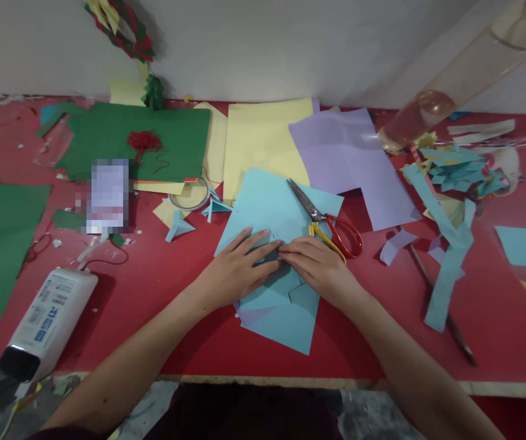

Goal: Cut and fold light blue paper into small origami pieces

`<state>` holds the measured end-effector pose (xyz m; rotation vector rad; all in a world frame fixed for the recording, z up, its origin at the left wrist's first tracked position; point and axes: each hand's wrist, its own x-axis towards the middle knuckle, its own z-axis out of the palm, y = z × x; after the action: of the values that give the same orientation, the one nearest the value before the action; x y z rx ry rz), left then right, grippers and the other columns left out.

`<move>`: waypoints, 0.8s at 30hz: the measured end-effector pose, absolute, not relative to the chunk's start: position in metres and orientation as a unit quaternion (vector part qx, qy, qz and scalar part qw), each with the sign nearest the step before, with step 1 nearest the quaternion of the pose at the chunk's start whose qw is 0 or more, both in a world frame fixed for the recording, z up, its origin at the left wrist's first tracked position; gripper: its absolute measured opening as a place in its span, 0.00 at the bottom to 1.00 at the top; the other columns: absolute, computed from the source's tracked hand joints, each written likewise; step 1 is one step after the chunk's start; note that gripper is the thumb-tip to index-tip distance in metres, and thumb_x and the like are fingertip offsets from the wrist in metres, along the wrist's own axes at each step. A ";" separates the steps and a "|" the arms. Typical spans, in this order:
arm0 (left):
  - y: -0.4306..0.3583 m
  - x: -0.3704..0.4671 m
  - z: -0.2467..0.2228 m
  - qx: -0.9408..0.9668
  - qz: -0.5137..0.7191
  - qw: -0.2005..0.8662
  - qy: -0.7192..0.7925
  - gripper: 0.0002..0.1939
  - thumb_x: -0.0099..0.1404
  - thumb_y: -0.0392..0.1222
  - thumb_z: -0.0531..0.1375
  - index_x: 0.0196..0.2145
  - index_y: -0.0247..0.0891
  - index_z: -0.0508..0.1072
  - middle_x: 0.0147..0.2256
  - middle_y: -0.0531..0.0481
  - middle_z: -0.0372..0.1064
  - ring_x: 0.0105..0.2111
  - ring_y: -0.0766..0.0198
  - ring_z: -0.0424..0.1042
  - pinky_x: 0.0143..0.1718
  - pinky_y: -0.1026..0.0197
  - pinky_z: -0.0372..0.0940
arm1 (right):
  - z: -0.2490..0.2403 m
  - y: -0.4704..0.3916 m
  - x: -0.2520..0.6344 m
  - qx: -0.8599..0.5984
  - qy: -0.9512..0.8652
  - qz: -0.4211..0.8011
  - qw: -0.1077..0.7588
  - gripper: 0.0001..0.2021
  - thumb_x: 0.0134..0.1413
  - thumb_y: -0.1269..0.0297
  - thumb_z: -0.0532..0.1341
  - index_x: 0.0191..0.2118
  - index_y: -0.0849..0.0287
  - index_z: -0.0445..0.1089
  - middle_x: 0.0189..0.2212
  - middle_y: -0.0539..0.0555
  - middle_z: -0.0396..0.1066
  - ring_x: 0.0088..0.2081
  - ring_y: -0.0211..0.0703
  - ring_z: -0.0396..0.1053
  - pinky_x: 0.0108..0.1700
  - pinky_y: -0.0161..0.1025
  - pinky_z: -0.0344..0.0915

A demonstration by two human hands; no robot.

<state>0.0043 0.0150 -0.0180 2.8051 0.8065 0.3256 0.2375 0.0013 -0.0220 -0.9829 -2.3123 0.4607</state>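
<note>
Light blue paper (263, 195) lies at the middle of the red table, with more blue sheets (290, 330) below it. My left hand (244, 266) rests flat on the blue paper, its fingers spread. Beside it, my right hand (315, 266) has its fingers pressed together, their tips on a small blue piece whose shape is mostly hidden by the hands. Scissors (329, 226) with red and yellow handles lie just above my right hand, blades toward the upper left. Small folded blue pieces (180, 226) sit to the left, near a roll of tape (189, 195).
Green sheets (180, 140), yellow paper (263, 134) and purple paper (336, 146) lie along the back. A clear bottle (465, 79) leans at the back right, near blue strips (451, 269) and a thin stick (446, 311). A white power bank (52, 318) and a phone (107, 195) are on the left.
</note>
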 end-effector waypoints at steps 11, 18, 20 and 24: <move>0.020 0.004 -0.022 0.944 0.114 0.127 0.282 0.14 0.72 0.44 0.55 0.53 0.44 0.71 0.67 0.44 0.51 0.68 0.52 0.50 0.68 0.43 0.48 | -0.021 0.002 0.236 -0.368 -0.866 0.167 0.296 0.13 0.64 0.74 0.56 0.48 0.57 0.75 0.42 0.58 0.77 0.45 0.49 0.71 0.45 0.49 0.74; 0.021 0.004 -0.022 0.942 0.113 0.131 0.289 0.13 0.72 0.45 0.55 0.51 0.44 0.72 0.69 0.43 0.46 0.68 0.50 0.48 0.68 0.41 0.47 | -0.023 0.001 0.237 -0.369 -0.865 0.167 0.297 0.13 0.64 0.74 0.56 0.48 0.56 0.74 0.43 0.58 0.77 0.46 0.49 0.71 0.45 0.50 0.74; 0.022 0.003 -0.021 0.942 0.112 0.135 0.286 0.13 0.72 0.46 0.55 0.51 0.44 0.72 0.69 0.42 0.45 0.68 0.49 0.48 0.68 0.41 0.48 | -0.024 0.001 0.238 -0.366 -0.868 0.159 0.297 0.13 0.63 0.74 0.56 0.48 0.58 0.74 0.43 0.58 0.77 0.46 0.49 0.71 0.45 0.50 0.74; 0.026 -0.004 -0.019 0.944 0.115 0.147 0.271 0.16 0.71 0.46 0.56 0.55 0.49 0.71 0.70 0.45 0.41 0.69 0.49 0.47 0.67 0.41 0.49 | -0.023 0.002 0.238 -0.357 -0.876 0.138 0.294 0.12 0.62 0.76 0.57 0.47 0.60 0.74 0.45 0.60 0.76 0.45 0.49 0.70 0.46 0.50 0.74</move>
<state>-0.0036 0.0263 -0.0187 2.7174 0.7787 0.3317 0.2381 0.0016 -0.0231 -0.9511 -2.3312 0.3665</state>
